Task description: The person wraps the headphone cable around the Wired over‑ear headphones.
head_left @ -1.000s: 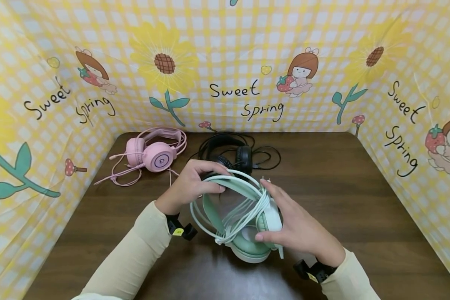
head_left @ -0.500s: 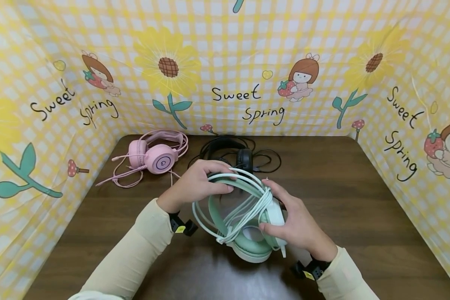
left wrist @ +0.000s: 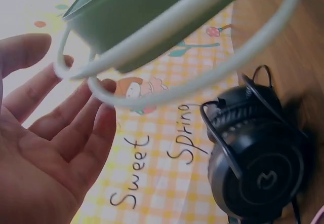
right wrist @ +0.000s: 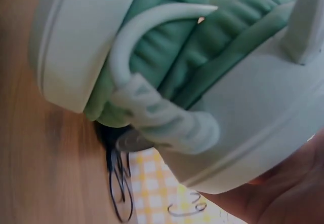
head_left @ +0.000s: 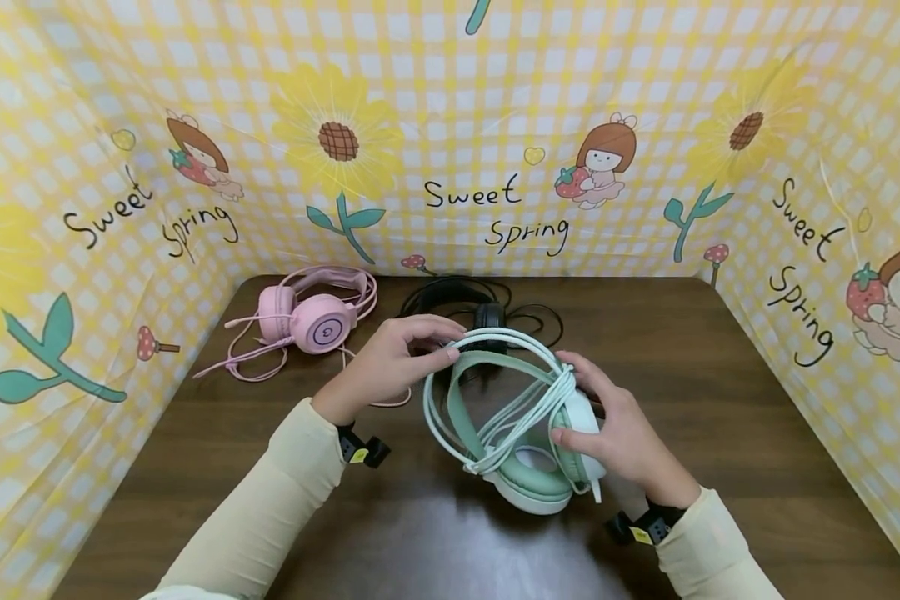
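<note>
A mint-green and white headset (head_left: 534, 498) is held up over the brown table (head_left: 682, 367), tilted, with its bundled cable (head_left: 527, 418) stretched across the headband opening. My right hand (head_left: 626, 429) grips the right ear cup, thumb on the inner green cushion and fingers around the outside. In the right wrist view, that ear cup (right wrist: 253, 112) rests against the palm. My left hand (head_left: 390, 358) is at the upper left of the headband. The left wrist view shows its fingers (left wrist: 76, 127) loosely extended, fingertips right at the thin outer bands (left wrist: 167, 95), thumb apart.
Behind on the left lies a pink headset (head_left: 321, 323) with its cable spread out. A black headset (head_left: 489, 317) with a looped cable sits at the back middle, partly hidden. Yellow checked cloth (head_left: 465, 125) walls the table at the back and both sides.
The mint-green headset has shifted right with my right hand. My left hand's grip on the headband has loosened, its fingers now near the left edge of the bands.
</note>
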The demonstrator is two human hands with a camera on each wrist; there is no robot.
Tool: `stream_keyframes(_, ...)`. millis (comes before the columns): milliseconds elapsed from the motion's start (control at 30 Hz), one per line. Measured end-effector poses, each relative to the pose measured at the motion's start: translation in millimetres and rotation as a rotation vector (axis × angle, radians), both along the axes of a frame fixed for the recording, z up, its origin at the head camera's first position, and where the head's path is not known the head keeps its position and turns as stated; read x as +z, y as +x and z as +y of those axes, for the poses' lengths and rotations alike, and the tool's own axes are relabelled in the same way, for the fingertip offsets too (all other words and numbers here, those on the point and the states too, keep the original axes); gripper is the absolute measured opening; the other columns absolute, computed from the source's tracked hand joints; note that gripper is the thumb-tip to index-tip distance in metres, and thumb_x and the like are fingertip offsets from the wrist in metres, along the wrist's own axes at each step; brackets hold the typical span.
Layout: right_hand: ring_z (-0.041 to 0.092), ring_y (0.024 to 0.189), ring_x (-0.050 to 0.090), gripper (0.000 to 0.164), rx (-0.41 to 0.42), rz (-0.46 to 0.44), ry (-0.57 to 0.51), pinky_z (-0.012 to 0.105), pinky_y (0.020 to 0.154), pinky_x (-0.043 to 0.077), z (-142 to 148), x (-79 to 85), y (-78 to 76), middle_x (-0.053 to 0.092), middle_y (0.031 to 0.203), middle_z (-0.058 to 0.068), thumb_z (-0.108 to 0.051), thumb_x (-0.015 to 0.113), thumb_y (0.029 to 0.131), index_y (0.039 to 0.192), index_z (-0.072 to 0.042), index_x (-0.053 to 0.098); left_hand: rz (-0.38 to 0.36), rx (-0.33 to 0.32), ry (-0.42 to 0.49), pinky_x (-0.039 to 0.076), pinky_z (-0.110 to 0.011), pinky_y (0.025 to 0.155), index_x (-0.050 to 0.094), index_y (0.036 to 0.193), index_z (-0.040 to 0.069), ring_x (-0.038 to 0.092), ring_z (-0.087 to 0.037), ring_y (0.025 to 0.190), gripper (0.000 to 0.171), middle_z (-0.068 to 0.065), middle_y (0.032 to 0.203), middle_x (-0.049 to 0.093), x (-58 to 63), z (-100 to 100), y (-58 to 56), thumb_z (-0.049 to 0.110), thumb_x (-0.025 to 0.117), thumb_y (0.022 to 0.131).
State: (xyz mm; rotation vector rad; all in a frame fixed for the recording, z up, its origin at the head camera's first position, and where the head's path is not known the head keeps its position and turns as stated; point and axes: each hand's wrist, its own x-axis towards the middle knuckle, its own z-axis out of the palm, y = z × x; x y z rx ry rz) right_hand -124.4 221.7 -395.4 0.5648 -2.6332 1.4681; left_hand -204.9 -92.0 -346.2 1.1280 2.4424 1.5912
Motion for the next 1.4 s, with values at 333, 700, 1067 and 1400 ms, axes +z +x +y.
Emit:
stream_keyframes(333,0.024,0.097,0.058,0.083,-0.092,-0.019,-0.002,0.035,0.073,0.052,34.5,-4.2,-7.7,0.058,0.126,0.010,-0.016,0.078,0.081,0.149,-0.034,0.034,-0.019,0.081,-0.035,0.053,-0.035,0.078,0.074,0.103,0.011,0.063,-0.012,0.092,0.013,0.002,0.105,0.069,-14.3,-11.4,-12.2,0.012,0.066,0.093)
stream_keyframes(700,0.018,0.098,0.055,0.081,-0.180,-0.025,0.019,0.029,0.073,0.050,64.6,-7.1,-12.7,0.057,0.125,0.014,-0.017,0.075,0.085,0.151,-0.030,0.032,-0.107,0.133,-0.126,0.052,-0.033,0.080,0.073,0.107,0.004,0.063,-0.016,0.094,0.020,-0.006,0.105,0.070,-26.4,-21.1,-23.0,0.017,0.064,0.095)
stream_keyframes(1067,0.009,0.090,0.056,0.076,-0.225,-0.012,-0.056,0.023,0.069,0.049,89.3,-19.2,-28.5,0.057,0.121,0.021,-0.010,0.068,0.087,0.153,-0.014,0.029,-0.147,0.179,-0.182,0.050,-0.034,0.078,0.074,0.108,0.008,0.061,-0.016,0.091,0.022,-0.004,0.103,0.070,-44.1,-27.3,-36.2,0.023,0.064,0.095)
stream_keyframes(1400,0.008,0.079,0.064,0.069,-0.263,-0.087,-0.190,0.023,0.066,0.053,116.2,-24.1,-46.2,0.061,0.105,-0.004,-0.010,0.063,0.093,0.152,-0.011,0.027,-0.171,0.222,-0.178,0.050,-0.037,0.079,0.074,0.105,0.009,0.060,-0.019,0.090,0.019,-0.002,0.101,0.069,-52.8,-30.0,-43.6,0.022,0.064,0.095)
